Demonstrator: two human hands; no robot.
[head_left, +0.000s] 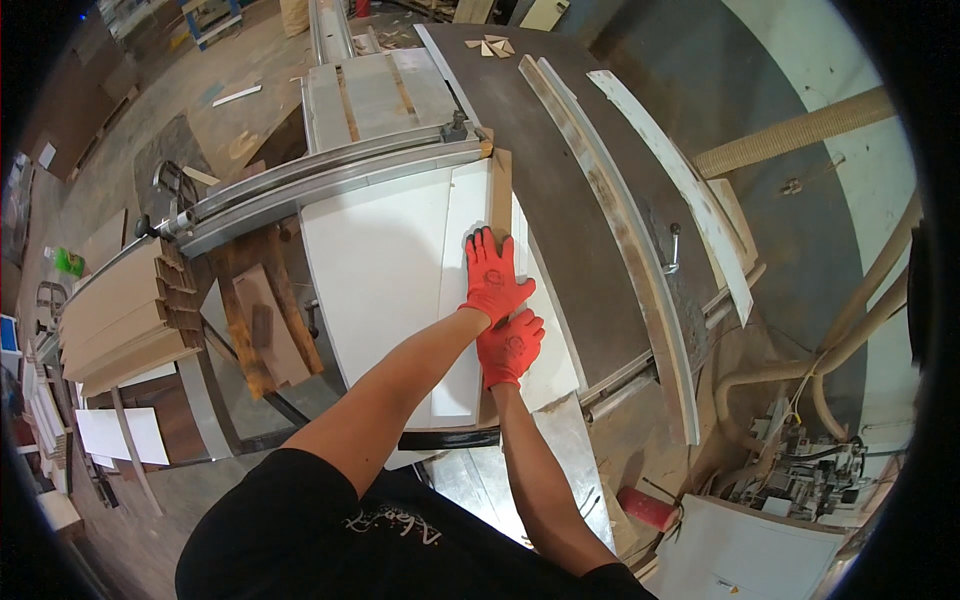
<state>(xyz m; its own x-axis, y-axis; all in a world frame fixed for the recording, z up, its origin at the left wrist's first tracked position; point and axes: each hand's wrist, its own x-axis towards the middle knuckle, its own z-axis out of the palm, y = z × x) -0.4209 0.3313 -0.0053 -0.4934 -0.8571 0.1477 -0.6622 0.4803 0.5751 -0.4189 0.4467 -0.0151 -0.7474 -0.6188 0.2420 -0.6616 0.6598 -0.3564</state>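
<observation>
Both my hands wear red gloves. My left hand (493, 275) lies flat, fingers together, on a narrow white board strip (462, 300) and against a thin brown wooden strip (501, 195) beside it. Just below it, my right hand (509, 347) presses flat on the same strips. The strips rest on a wide white panel (380, 270) on the sliding table of a panel saw, butted against the grey metal fence (330, 180).
The dark brown saw table (580, 220) lies to the right, with long curved white and brown offcuts (680, 190) on it. Stacked tan boards (120, 320) sit on the left. A dust hose (800, 125) and machinery (800, 470) stand at right. Small wooden triangles (492, 46) lie far back.
</observation>
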